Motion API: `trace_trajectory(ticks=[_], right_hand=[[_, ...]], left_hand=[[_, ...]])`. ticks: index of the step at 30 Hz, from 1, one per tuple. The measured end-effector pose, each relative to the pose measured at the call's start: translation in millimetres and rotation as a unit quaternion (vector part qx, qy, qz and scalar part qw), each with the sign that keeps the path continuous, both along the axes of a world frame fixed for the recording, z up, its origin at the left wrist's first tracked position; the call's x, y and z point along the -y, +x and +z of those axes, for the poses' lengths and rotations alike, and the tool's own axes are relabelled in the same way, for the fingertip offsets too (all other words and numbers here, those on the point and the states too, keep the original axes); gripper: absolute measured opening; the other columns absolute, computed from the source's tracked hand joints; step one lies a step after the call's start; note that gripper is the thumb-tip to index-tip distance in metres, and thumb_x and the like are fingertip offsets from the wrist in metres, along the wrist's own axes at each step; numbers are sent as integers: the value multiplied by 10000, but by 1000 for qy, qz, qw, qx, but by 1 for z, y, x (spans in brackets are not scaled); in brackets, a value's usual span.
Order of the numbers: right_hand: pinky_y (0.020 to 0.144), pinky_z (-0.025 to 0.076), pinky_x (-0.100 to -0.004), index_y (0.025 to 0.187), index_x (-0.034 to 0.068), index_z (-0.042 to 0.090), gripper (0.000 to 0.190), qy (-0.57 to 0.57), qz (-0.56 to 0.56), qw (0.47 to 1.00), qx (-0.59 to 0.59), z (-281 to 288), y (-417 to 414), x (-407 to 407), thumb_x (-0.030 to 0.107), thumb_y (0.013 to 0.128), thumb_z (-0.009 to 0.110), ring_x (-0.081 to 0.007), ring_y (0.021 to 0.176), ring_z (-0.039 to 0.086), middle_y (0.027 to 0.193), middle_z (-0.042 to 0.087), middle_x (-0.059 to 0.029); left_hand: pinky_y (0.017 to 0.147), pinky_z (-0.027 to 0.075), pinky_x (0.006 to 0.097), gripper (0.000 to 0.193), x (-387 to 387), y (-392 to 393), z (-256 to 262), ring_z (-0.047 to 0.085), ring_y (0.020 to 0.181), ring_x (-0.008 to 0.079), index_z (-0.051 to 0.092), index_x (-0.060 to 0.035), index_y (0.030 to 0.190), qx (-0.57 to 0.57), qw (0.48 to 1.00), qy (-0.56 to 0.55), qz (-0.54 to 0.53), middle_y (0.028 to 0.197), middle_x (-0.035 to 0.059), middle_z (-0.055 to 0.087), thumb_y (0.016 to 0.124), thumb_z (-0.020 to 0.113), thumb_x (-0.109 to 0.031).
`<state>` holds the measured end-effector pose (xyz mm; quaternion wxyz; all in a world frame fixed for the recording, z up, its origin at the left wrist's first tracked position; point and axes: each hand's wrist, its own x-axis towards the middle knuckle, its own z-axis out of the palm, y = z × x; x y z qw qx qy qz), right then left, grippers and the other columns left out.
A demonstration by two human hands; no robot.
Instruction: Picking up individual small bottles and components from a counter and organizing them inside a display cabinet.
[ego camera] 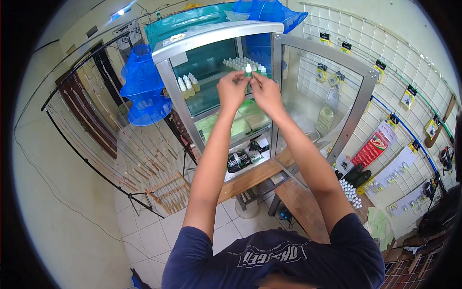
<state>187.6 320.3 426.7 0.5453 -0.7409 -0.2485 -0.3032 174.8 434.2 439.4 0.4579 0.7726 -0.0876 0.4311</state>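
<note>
A small green dropper bottle with a white cap [248,68] stands upright between my hands. The fingertips of my left hand [232,88] are on its left side, and those of my right hand [266,93] on its right. Both hands are raised at the open front of an aluminium-framed glass display cabinet [220,32]. Just behind my right fingers, another white-capped green bottle [263,70] shows in part. Many similar white-tipped bottles [240,63] stand in rows farther back. On the shelf's left side are several white-capped bottles of yellowish liquid [188,86].
The cabinet's glass door [325,94] is swung out to the right. Lower down lies a black packet [238,161]. Blue mesh nets [142,86] hang at left beside a rod rack [85,159]. A wire grid [361,43] holds tackle. White-capped bottles [350,193] stand near a wooden bench [303,209].
</note>
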Motion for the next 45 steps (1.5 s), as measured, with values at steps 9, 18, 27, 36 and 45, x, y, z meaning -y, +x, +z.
trace_trajectory(ticks=[9,18,27,36,45], right_hand=[[818,421,-470,937,-108,594,296,-91,-147,985,10,-10,60,-15,67,749,448,-455,860,556,838,569,-329],[824,419,-477,919,-130,585,293,-116,-146,982,-40,-14,62,-14,69,762,438,-437,909,553,896,563,-341],[829,438,-467,906,-117,577,298,-214,-135,956,-148,4,57,-17,123,769,465,-443,934,550,936,575,-318],[838,443,-457,960,-112,561,329,-247,-132,945,-169,5,62,-17,144,771,477,-433,954,553,967,571,-321],[837,445,-448,1051,-109,548,369,-186,-138,966,-113,-4,54,-7,135,788,466,-422,943,566,977,563,-335]], left_hand=[[651,500,279,205,8,82,-18,653,678,172,697,-29,845,-66,995,-71,-17,741,124,673,661,680,-118],[704,502,300,217,7,78,-12,659,737,215,697,-42,856,-193,979,-66,-6,799,119,676,656,671,-124],[719,493,328,186,0,89,-22,651,788,230,701,-83,867,-199,979,-40,-31,833,99,677,714,601,-115],[672,489,287,201,-3,92,-26,642,739,163,670,5,929,-185,979,-39,-78,857,116,678,745,601,-36],[698,496,308,236,-1,87,-21,656,758,228,674,0,911,-158,986,-4,-49,835,161,666,711,615,-109]])
